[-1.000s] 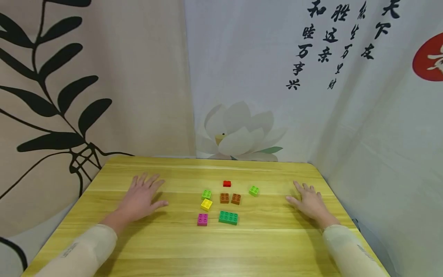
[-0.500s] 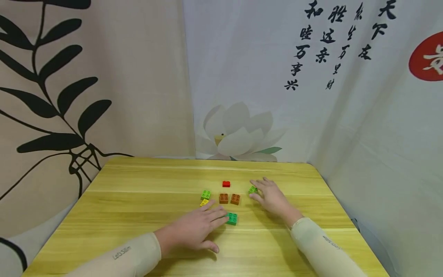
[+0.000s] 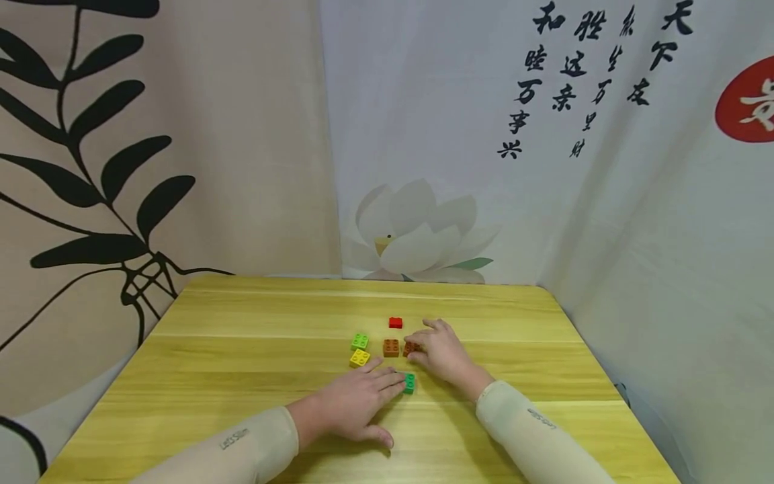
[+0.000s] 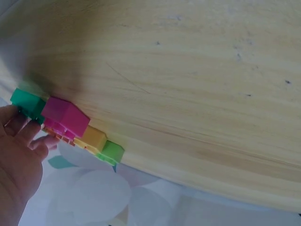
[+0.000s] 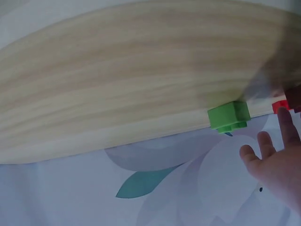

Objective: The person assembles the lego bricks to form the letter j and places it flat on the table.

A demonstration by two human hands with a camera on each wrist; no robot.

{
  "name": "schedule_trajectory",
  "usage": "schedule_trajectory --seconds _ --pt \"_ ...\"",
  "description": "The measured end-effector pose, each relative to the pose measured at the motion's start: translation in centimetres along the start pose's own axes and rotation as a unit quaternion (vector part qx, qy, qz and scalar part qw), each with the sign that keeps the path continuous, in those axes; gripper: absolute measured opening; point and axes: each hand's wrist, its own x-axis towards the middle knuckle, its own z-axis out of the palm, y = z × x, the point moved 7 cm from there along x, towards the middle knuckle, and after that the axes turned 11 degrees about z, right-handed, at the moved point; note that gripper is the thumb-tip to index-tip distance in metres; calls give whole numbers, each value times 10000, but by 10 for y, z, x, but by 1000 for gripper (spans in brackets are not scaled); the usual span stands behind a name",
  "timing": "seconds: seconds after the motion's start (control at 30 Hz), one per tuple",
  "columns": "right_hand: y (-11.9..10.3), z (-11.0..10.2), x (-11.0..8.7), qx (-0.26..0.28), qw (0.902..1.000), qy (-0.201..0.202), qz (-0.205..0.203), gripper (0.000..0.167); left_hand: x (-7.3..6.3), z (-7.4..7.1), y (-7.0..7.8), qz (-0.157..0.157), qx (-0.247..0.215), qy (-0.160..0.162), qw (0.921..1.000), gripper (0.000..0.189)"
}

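Observation:
In the head view, my left hand point(image 3: 347, 403) is spread over the green building brick point(image 3: 409, 384), covering part of it. A pink brick point(image 4: 66, 115) appears by the left fingers in the left wrist view; the hand hides it in the head view. My right hand point(image 3: 444, 353) has its thumb and forefinger on either side of the right brown brick point(image 3: 412, 348); whether they press on it cannot be told. Beside it lies another brown brick point(image 3: 391, 347). The yellow brick point(image 3: 359, 358) is just beyond the left fingertips.
A lime brick point(image 3: 359, 341) lies behind the yellow one, and a red brick point(image 3: 396, 323) is farthest back. Another lime brick point(image 5: 229, 116) shows near the right hand in the right wrist view. The wooden table point(image 3: 242, 316) ends at a printed curtain point(image 3: 423, 134).
From the table's sides, both hands have come inward. The left reached the green brick; the right passed the right-hand lime brick and is now at the right brown brick.

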Motion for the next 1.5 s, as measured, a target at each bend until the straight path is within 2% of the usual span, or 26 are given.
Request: schedule_trajectory --seconds 0.2,0.37,0.47,0.57,0.7,0.9,1.0,1.1,1.2,1.27,1.33,1.43,1.47,1.5 --pt "8 -2 -5 47 9998 102 167 36 1 3 -1 -78 -155 -29 9998 100" --pt "10 -15 -20 731 9964 -299 321 38 2 2 -1 -103 -147 -34 9998 101" --pt "5 -20 -30 1112 9916 -641 137 37 1 2 -2 -139 -199 -19 9997 101" --pt "-2 -21 -38 1259 9882 -849 -200 32 0 1 -3 -179 -249 -11 9995 101" --pt "-7 -19 -44 1336 9852 -979 -451 27 0 1 -4 -178 -259 -10 9995 102" --pt "-8 -18 -46 1503 9824 -989 -493 26 1 0 -3 -161 -271 -16 9995 102" --pt "-8 -16 -46 1712 9790 -1005 -472 25 1 0 -2 -150 -249 -22 9996 102" --pt "-5 -12 -44 2112 9709 -1128 -114 22 1 0 -2 -155 -277 -19 9995 102" --pt "1 -7 -42 2649 9538 -1340 466 19 1 1 -2 -171 -315 -15 9994 102" --pt "5 -2 -41 3111 9316 -1634 927 19 1 1 -2 -183 -333 -20 9993 102" --pt "9 3 -41 3615 9001 -2019 1354 24 1 1 -2 -195 -332 -32 9993 103" --pt "15 12 -42 4317 8394 -2610 2022 32 2 1 -2 -233 -344 -40 9991 103" --pt "17 14 -42 4485 8215 -2754 2192 34 2 1 -2 -240 -348 -44 9991 104" --pt "18 16 -42 4597 8077 -2870 2322 35 2 2 -1 -246 -356 -45 9991 104"
